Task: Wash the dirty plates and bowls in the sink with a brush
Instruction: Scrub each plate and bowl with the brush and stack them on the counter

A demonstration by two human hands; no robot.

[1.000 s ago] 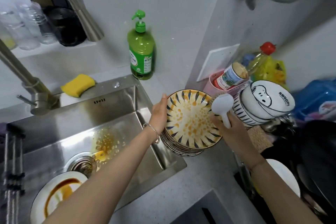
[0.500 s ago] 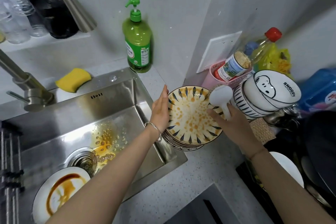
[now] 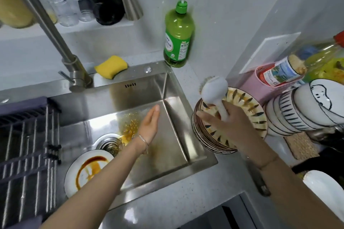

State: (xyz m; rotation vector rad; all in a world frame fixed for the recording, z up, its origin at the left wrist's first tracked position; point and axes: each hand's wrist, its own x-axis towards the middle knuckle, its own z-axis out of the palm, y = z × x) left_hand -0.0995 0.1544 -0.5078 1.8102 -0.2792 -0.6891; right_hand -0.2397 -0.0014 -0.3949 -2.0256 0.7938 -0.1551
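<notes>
A stack of yellow plates with dark blue rays (image 3: 247, 111) stands on the counter right of the steel sink (image 3: 167, 147), smeared with sauce. My right hand (image 3: 229, 122) rests over the stack and grips the handle of a white dish brush (image 3: 214, 93), whose round head points up and away. My left hand (image 3: 149, 124) hovers over the sink with straight fingers, holding nothing. A white plate streaked with brown sauce (image 3: 87, 171) lies in the sink's near left corner. Striped and cartoon-printed bowls (image 3: 305, 109) lean stacked right of the plates.
Orange sauce drops sit by the drain (image 3: 109, 145). A tall faucet (image 3: 55, 42), yellow sponge (image 3: 111, 66) and green soap bottle (image 3: 178, 31) line the sink's back edge. A dark rack (image 3: 24, 147) spans the sink's left side. Jars and bottles crowd a pink holder (image 3: 275, 78).
My left hand has let go of the plate stack's left edge and moved left over the sink. My right hand with the brush has shifted onto the stack.
</notes>
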